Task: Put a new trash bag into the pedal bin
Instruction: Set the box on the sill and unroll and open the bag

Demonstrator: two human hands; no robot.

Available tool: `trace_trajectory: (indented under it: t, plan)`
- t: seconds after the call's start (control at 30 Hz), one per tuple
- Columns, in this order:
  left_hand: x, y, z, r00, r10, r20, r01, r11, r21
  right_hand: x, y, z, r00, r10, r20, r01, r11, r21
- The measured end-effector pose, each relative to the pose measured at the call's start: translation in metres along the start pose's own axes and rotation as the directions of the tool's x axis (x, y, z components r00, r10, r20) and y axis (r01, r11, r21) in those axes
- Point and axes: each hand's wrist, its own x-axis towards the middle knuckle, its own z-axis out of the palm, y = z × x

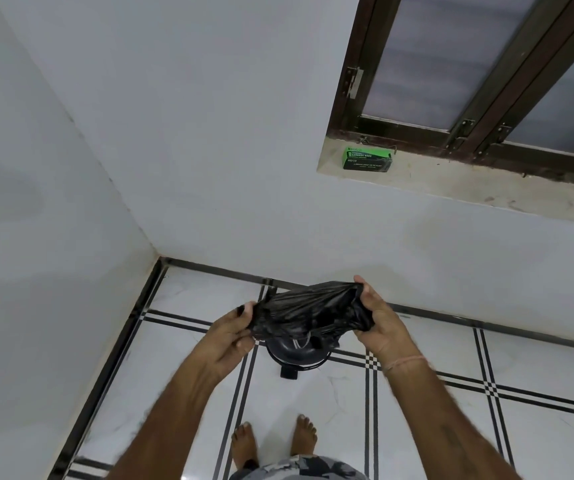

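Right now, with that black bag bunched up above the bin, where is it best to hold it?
Probably at its two outer ends, coming in from each side. The bag is limp and crumpled, so only a two-sided pull spreads it. The left hand grips the left end and the right hand the right end, with the bin right below.

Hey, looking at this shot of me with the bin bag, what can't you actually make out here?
Head view:
The bin is mostly covered by the trash bag; lid position and inside hidden.
The bag's mouth is bunched between the left hand and right hand; open or not, unclear.
The green box on the sill: fine print too small.
The window is cut off by the top and right edges.
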Motion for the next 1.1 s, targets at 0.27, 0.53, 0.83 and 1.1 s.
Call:
trace_trajectory:
  t: [0.27, 0.53, 0.83, 1.1]
  plan:
    - [0.007, -0.002, 0.007, 0.988, -0.136, -0.078, 0.149, 0.968, 0.202, -0.006, -0.002, 0.008, 0.990, 0.020, 0.138, -0.005, 0.993, -0.114]
    - [0.021, -0.020, 0.031, 0.959, -0.198, -0.204, 0.260, 0.902, 0.346, -0.019, 0.002, 0.019, 0.974, 0.044, 0.222, -0.024, 0.995, -0.092]
    - [0.038, -0.016, 0.027, 0.981, -0.118, -0.151, 0.133, 0.987, 0.090, -0.008, -0.010, -0.016, 0.997, 0.015, 0.080, -0.009, 0.997, -0.081]
    - [0.024, -0.023, -0.006, 0.984, -0.119, 0.135, 0.105, 0.989, 0.105, 0.020, -0.017, -0.039, 0.996, -0.050, 0.071, 0.055, 0.996, -0.067]
